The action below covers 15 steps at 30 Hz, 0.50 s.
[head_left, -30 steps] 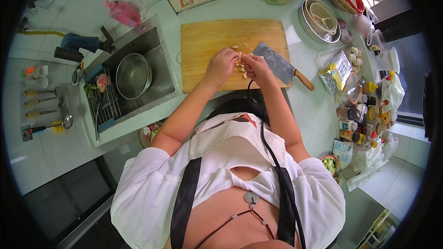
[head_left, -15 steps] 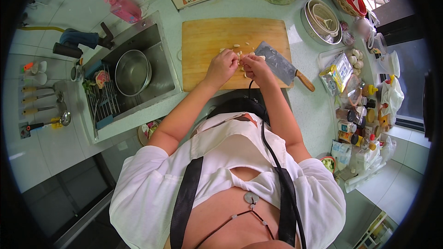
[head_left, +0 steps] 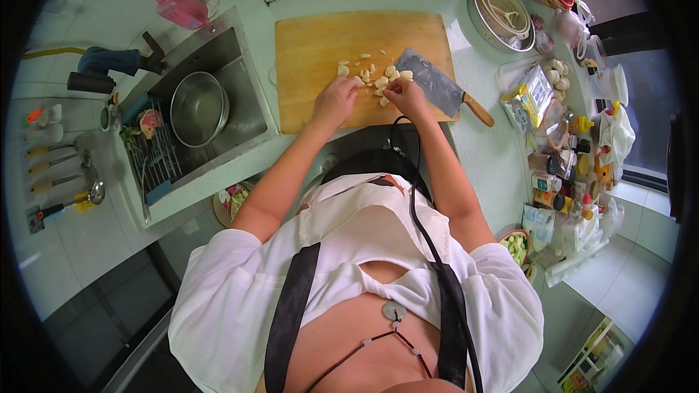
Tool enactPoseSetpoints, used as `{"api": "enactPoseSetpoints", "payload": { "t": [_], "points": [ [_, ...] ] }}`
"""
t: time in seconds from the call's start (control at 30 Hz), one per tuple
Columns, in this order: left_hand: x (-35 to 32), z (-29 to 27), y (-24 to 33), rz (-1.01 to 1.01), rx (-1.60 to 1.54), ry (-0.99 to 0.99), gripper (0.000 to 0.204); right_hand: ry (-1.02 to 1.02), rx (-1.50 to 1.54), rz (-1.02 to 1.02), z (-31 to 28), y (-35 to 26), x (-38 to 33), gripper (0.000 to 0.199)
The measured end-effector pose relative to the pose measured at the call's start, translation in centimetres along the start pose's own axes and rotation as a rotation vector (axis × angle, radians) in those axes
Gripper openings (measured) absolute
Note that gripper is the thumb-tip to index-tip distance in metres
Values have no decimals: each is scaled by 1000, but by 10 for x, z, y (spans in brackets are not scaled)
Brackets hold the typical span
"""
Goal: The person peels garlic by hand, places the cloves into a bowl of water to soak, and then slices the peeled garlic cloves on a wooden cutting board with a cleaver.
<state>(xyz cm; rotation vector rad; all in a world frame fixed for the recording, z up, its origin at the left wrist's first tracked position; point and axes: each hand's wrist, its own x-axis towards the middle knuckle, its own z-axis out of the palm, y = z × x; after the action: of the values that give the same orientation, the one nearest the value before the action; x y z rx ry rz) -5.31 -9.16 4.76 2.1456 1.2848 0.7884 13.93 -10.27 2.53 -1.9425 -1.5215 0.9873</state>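
Observation:
Several pale garlic cloves lie scattered on a wooden cutting board in front of me. My left hand rests low over the board, its fingers closed at a clove by the fingertips. To its right, my right hand is bent in a pinch among the cloves; whatever is between its fingertips is hidden. Just beyond that hand lies a cleaver, its broad blade flat on the board. The wooden handle points right, past the board's edge, and a few cloves sit by the blade's left end.
On the left is a sink with a metal bowl and a rack. Strainers stand at the back right. Garlic bulbs and seasoning bottles crowd the right side. A cable hangs before my body.
My hands have moved apart, uncovering more cloves between them. The left hand went left and the right hand stayed by the blade. The whole view has shifted slightly.

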Motion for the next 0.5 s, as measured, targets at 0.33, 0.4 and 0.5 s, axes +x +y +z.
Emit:
{"api": "enactPoseSetpoints", "payload": {
  "t": [0.33,0.4,0.5],
  "points": [
    [2,42,12,75,17,-92,22,406,-192,12,-22,29,-16,17],
    [7,51,20,108,32,-114,22,559,-348,19,-40,32,-26,24],
    [15,60,27,189,114,-123,21,745,-585,-89,-63,74,-27,28]
  ]
}}
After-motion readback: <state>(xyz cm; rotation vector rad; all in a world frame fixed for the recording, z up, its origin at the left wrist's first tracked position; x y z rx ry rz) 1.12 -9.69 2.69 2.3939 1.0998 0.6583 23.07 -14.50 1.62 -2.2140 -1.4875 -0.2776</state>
